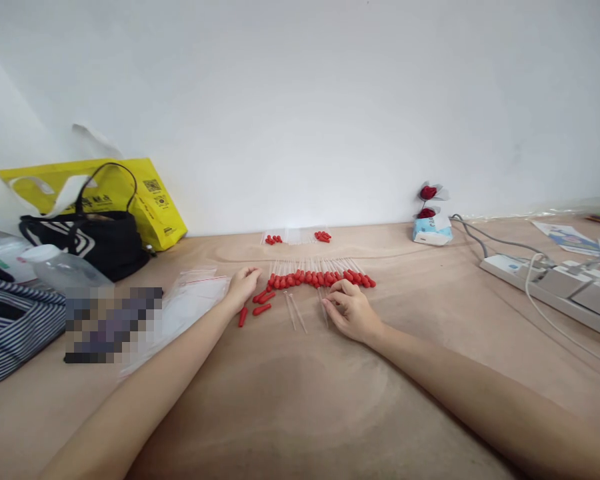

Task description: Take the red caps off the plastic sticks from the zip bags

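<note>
My left hand (244,285) is closed with fingertips together, beside a few loose red rubber bulbs (262,309) on the left. What it holds, if anything, is too small to tell. My right hand (351,312) pinches at a thin clear dropper tube (323,307) low over the table. Left of it, a couple of bare clear tubes (296,313) lie side by side. Just beyond both hands stretches a row of droppers with red bulbs (320,279), bulbs toward me and clear stems pointing to the wall.
Bagged red bulbs and tubes (295,237) lie near the wall. Clear zip bags (185,307) are left, with a yellow bag (160,207), black bag (115,243) and bottle (63,267). A tissue pack (433,230) and corded power strip (555,287) are right.
</note>
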`<state>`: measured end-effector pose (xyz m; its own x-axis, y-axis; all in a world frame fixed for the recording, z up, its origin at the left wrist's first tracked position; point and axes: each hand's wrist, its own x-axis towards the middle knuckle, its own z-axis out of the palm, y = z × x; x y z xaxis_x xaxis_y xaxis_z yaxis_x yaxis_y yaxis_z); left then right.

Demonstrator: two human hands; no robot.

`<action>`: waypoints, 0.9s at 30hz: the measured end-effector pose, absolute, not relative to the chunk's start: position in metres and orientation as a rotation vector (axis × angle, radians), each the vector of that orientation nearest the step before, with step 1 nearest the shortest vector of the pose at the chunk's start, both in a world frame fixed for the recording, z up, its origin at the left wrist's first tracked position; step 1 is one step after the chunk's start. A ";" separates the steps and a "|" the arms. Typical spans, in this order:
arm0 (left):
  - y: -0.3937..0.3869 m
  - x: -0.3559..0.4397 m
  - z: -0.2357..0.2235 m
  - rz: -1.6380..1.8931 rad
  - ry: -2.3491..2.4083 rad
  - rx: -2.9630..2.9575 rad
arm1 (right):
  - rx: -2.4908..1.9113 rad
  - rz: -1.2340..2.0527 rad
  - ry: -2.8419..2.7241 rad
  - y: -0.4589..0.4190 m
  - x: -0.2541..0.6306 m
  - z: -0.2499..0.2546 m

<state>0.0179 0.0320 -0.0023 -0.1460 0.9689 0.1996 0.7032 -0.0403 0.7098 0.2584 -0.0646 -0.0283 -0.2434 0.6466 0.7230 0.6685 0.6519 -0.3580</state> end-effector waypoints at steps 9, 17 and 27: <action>0.060 0.032 0.007 0.688 2.114 1.797 | -1.038 -0.032 -1.962 -0.067 0.258 -0.025; 0.071 0.043 0.016 0.349 2.167 1.944 | -1.039 -0.052 -1.989 -0.067 0.258 -0.026; 0.055 0.042 0.042 0.508 2.157 2.105 | -1.049 -0.044 -1.992 -0.067 0.257 -0.025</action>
